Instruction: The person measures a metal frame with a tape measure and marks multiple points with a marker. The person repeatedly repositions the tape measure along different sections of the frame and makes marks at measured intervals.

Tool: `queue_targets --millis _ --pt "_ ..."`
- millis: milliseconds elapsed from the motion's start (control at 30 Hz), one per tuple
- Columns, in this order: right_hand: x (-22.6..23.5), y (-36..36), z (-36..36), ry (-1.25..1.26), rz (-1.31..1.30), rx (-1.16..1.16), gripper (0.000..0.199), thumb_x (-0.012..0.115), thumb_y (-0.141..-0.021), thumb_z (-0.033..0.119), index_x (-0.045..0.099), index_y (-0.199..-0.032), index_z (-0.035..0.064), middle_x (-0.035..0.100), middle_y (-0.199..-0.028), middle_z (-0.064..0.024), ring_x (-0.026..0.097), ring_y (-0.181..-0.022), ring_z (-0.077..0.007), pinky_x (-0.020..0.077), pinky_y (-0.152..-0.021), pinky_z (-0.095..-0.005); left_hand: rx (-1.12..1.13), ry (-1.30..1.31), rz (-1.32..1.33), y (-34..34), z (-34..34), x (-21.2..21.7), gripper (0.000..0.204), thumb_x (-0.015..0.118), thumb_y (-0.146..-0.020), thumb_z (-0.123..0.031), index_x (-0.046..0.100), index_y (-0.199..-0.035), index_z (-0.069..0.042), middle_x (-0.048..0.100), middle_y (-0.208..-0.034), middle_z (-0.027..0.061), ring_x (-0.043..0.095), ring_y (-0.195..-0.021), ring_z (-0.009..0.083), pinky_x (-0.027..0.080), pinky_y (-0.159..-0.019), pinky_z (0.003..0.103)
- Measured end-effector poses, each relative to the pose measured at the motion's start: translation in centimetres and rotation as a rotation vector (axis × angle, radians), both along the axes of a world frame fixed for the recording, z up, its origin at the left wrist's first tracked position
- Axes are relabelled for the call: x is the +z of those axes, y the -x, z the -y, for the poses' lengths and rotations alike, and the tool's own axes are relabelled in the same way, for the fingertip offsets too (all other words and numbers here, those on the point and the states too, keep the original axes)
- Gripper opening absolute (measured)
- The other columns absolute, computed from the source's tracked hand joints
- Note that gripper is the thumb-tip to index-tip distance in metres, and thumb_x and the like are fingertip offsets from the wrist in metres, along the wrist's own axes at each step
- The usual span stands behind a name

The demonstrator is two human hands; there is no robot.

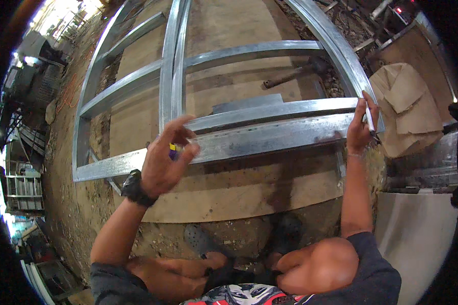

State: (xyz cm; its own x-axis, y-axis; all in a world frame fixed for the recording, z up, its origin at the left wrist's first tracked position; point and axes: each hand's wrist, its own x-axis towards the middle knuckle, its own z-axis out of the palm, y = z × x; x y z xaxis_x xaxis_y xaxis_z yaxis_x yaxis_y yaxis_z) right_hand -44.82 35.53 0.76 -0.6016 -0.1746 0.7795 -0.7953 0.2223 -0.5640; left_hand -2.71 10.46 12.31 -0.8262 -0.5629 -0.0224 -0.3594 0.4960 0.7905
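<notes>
A galvanized metal frame (269,138) of channel studs lies before me. My left hand (167,157), with a dark watch on its wrist, curls over the near rail close to the middle upright (171,76). Between its thumb and palm shows a small yellow-and-purple thing (173,150), mostly hidden, so its kind is unclear. At the frame's near right corner, my right hand (360,127) grips a slim white pen (369,118), its dark tip pointing down. The fingers of that hand rest against the corner where the side rail (336,48) meets the near rail.
Brown board (229,203) lies under the frame, over dirt ground. A hammer-like tool (295,76) and a flat metal offcut (249,103) lie inside the frame. Crumpled brown paper (407,109) and a pale panel (412,239) are at right. An orange cord (68,94) lies left.
</notes>
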Motion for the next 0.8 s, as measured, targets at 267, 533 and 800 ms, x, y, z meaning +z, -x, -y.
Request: queue_targets --millis 267,533,800 --pt "7.4 -12.1 1.2 0.425 0.455 0.503 0.018 0.063 -0.106 0.006 0.060 -0.121 -0.0033 0.071 -0.098 -0.0149 0.064 -0.084 -0.0157 0.0573 -0.084 -0.0341 -0.807 -1.184 -0.760 4.2 -10.6 9.2 0.043 0.082 -0.097 -0.016 0.068 -0.126 0.012 0.076 -0.101 0.0264 0.077 -0.089 0.0295 0.059 -0.075 0.041" --pt "9.7 -19.6 1.3 0.458 1.030 1.181 0.025 0.065 -0.111 0.018 0.060 -0.124 -0.0025 0.076 -0.112 -0.0215 0.075 -0.106 -0.0271 0.0607 -0.097 -0.0413 -0.036 -1.208 -0.459 4.9 -4.5 -0.4 0.029 0.078 -0.098 -0.006 0.063 -0.122 -0.003 0.075 -0.113 0.0154 0.076 -0.099 0.0254 0.063 -0.089 0.041" --pt "8.0 -21.4 2.4 0.354 1.032 1.128 0.026 0.067 -0.111 0.020 0.063 -0.127 0.0001 0.076 -0.120 -0.0170 0.074 -0.114 -0.0222 0.0604 -0.101 -0.0381 -0.158 -0.467 -0.503 6.6 -5.7 -2.8 0.029 0.083 -0.096 -0.007 0.070 -0.120 0.002 0.073 -0.112 0.0057 0.070 -0.101 0.0156 0.057 -0.087 0.031"
